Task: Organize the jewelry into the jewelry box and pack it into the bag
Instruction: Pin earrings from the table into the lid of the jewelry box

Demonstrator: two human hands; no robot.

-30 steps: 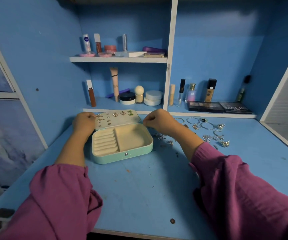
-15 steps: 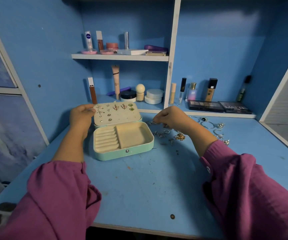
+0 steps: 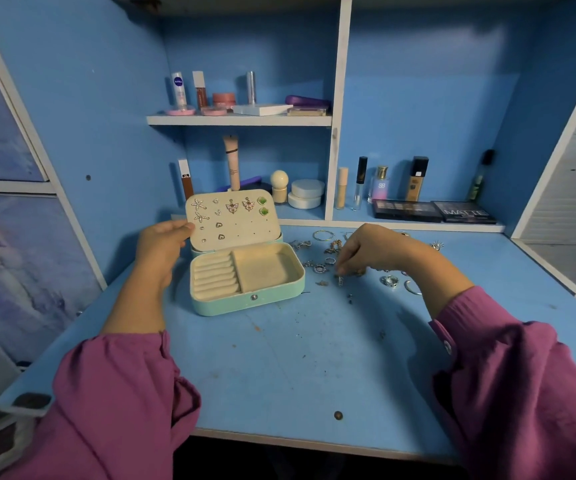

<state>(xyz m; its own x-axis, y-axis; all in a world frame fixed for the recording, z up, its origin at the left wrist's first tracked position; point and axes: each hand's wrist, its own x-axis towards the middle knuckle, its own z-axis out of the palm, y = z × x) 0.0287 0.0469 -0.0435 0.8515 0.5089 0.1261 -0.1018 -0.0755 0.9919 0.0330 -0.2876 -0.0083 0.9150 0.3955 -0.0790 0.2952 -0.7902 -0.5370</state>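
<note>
A mint-green jewelry box [image 3: 245,303] stands open on the blue desk, its cream tray bare. Its cream lid panel [image 3: 245,230] is tilted up and carries several earrings: starfish, hearts, butterflies, green studs. My left hand [image 3: 162,244] grips the lid's left edge and props it up. Loose rings and earrings [image 3: 321,268] lie scattered right of the box. My right hand [image 3: 369,251] hovers over that pile, fingertips pinching a small silver piece [image 3: 340,279] just above the desk. No bag is in view.
Cosmetics line the back shelves: tubes and jars [image 3: 238,98] on the upper shelf, bottles [image 3: 380,185] and two dark palettes [image 3: 435,211] on the lower ledge. More rings [image 3: 397,282] lie near my right wrist. A white shelf divider [image 3: 338,109] rises behind the box.
My left hand has raised the lid from nearly flat to tilted up. My right hand moved from beside the box to the jewelry pile and pinched a small piece.
</note>
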